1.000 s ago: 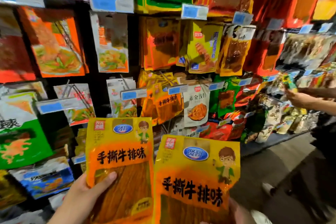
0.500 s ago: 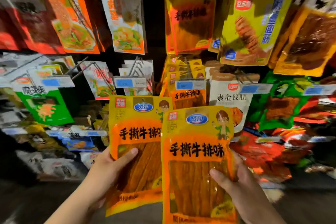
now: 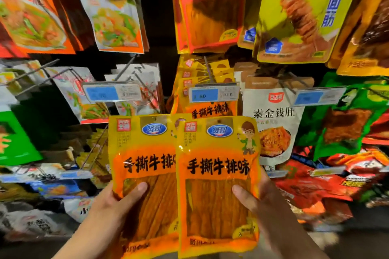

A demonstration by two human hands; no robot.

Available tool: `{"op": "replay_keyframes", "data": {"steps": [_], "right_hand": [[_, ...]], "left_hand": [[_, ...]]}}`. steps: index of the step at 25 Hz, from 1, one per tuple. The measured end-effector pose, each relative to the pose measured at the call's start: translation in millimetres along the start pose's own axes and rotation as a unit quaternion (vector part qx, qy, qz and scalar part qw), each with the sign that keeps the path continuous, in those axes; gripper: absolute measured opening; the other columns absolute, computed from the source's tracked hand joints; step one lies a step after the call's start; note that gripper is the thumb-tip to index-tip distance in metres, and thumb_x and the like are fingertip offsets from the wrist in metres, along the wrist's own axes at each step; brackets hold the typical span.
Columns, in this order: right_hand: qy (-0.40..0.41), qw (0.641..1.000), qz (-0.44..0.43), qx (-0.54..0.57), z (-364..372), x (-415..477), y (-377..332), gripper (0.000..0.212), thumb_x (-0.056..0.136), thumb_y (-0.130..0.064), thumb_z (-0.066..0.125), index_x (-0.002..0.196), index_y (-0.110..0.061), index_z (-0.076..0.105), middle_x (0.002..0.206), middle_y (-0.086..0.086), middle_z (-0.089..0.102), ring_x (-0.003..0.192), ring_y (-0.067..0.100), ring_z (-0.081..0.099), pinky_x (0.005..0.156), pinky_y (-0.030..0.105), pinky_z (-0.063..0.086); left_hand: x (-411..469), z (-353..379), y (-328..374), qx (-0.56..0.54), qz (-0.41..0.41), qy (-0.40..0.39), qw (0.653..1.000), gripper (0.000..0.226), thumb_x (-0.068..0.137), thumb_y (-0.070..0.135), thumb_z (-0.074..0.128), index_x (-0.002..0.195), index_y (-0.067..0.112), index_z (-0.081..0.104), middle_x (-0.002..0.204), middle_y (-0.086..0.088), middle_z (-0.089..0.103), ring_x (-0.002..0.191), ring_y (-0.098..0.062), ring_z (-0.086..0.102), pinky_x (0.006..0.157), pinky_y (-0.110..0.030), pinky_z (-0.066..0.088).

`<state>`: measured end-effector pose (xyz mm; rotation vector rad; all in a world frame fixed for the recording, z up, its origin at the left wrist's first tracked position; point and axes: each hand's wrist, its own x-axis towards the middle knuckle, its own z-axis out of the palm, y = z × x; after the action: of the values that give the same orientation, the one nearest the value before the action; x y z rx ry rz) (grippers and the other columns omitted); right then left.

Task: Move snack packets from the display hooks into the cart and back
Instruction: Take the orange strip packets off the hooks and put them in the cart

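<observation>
Gripping one orange-and-yellow snack packet each, the two hands are raised side by side before the display. The left hand (image 3: 113, 202) holds the left packet (image 3: 147, 164) low on its left edge, with the thumb laid across the clear window on the front and the other fingers hidden behind. The right hand (image 3: 260, 202) holds the right packet (image 3: 216, 176) the same way on its right edge, thumb on the front. Both packets stand upright, and the right one overlaps the left one's right edge. Just behind their tops hangs a row of matching packets (image 3: 210, 110) on a display hook (image 3: 208, 67), with a blue price tag (image 3: 213, 94) at its tip. Beside that row, to the right, hangs a white packet (image 3: 273, 115).
</observation>
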<state>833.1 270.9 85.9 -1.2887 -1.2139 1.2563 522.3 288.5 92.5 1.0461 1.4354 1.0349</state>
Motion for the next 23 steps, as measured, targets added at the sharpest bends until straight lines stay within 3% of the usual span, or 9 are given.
{"op": "replay_keyframes", "data": {"steps": [5,9,14,18,23], "right_hand": [[0.013,0.997,-0.059,-0.049,8,30,11,0.051,0.085,-0.036,0.067,0.13,-0.056,0.051,0.128,-0.024,0.067,0.119,-0.005,0.06,0.102,0.033,0.044],[0.012,0.994,-0.089,-0.07,15,46,13,0.046,0.091,-0.034,0.065,0.126,-0.06,0.051,0.126,-0.026,0.066,0.117,-0.008,0.06,0.095,0.027,0.043],[0.032,0.991,-0.115,-0.063,18,57,13,0.045,0.093,-0.029,0.064,0.131,-0.05,0.052,0.128,-0.018,0.067,0.119,0.001,0.061,0.097,0.03,0.047],[0.053,0.992,-0.094,-0.06,13,63,16,0.042,0.099,-0.022,0.063,0.129,-0.049,0.054,0.125,-0.016,0.068,0.116,0.002,0.064,0.096,0.035,0.051],[0.056,0.992,-0.079,-0.079,11,64,21,0.045,0.089,-0.037,0.066,0.129,-0.051,0.052,0.127,-0.018,0.067,0.12,0.005,0.062,0.105,0.049,0.049]], "left_hand": [[33,0,-14,-0.027,0.021,-0.008,0.999,0.038,0.074,0.048,0.078,0.111,0.044,0.074,0.112,0.003,0.079,0.105,-0.02,0.076,0.099,-0.051,0.052],[46,-7,-15,-0.032,0.032,-0.025,0.999,0.039,0.076,0.044,0.077,0.115,0.041,0.073,0.117,0.003,0.078,0.11,-0.022,0.074,0.106,-0.056,0.048],[53,-10,-14,-0.024,0.055,-0.028,0.998,0.042,0.077,0.04,0.075,0.117,0.029,0.071,0.112,0.003,0.079,0.101,-0.018,0.076,0.1,-0.051,0.052],[61,-13,-13,-0.026,0.072,-0.026,0.997,0.032,0.076,0.041,0.075,0.108,0.04,0.074,0.11,0.003,0.08,0.1,-0.017,0.077,0.093,-0.047,0.053],[65,-19,-14,-0.018,0.086,-0.034,0.996,0.033,0.074,0.045,0.076,0.107,0.043,0.074,0.11,0.004,0.08,0.1,-0.018,0.077,0.093,-0.048,0.054]]}}
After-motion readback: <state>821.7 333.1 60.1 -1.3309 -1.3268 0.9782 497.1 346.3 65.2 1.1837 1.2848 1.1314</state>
